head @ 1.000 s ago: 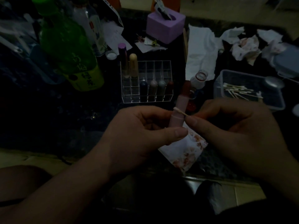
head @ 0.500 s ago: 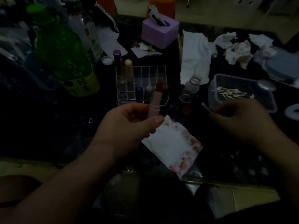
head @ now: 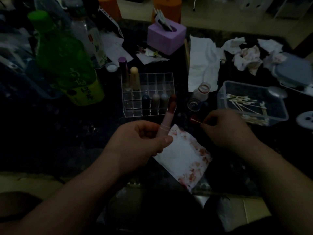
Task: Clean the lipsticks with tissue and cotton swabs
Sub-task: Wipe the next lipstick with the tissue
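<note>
While left hand (head: pixel 137 143) grips lipstick (head: pixel 166 122) upright, right hand (head: pixel 225 128) pinches swab (head: pixel 196 121).

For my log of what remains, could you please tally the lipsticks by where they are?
Organizer back row: 2 (purple-capped lipstick, cream lipstick).
Front row: 4 (dark lipstick, two greyish lipsticks, dark red lipstick partly behind the held one).
Left hand: 1 (pink lipstick).
Total: 7.

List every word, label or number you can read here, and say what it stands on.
On the green bottle: large label characters, too blurred to read.
On the clear bottle: label print too small to read.
No other text shows.
</note>
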Available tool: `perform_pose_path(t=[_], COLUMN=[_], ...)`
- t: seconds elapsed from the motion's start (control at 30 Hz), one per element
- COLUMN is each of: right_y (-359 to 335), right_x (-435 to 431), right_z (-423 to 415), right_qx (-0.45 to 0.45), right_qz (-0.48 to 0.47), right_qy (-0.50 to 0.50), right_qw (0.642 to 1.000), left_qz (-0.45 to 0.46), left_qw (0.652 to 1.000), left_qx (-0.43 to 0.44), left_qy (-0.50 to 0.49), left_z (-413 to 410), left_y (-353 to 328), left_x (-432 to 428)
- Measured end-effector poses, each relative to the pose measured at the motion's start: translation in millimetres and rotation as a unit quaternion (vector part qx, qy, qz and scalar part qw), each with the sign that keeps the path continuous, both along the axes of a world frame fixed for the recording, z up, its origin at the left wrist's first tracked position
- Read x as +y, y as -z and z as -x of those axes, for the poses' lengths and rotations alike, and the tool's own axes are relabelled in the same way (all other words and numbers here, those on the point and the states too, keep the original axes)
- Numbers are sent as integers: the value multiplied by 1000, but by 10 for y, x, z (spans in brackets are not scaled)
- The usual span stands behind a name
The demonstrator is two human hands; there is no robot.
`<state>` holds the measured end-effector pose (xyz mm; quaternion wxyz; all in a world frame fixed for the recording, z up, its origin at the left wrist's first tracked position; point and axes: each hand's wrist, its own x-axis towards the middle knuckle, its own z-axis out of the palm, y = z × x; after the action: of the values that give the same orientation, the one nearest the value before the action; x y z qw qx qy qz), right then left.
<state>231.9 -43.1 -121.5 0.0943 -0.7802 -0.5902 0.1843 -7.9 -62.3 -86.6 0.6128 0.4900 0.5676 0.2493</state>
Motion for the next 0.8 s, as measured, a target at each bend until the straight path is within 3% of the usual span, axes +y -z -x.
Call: perform_pose_path(t=[0.3,0.47,0.6,0.8], right_y=[-227,-108,104,148], right_x=[-149,-253,-255,-130], right_z=[45,396,526,537], right_qx=[-75,4,-14,55], right_qz=[35,25,-11,62], right_qy=[-37,-90,-112,-58], right_qw=[996,996,994,995], left_qz=[-9,-13,-14,-6], left_qw=[1000,999,1000,1000], left_qx=[-15,-21,-18,-15], left_qy=[-13,-23,-18,-4], left_z=[92,111,131,150], left_y=[4,0,-4,14], left_x=[10,-4,-2,1])
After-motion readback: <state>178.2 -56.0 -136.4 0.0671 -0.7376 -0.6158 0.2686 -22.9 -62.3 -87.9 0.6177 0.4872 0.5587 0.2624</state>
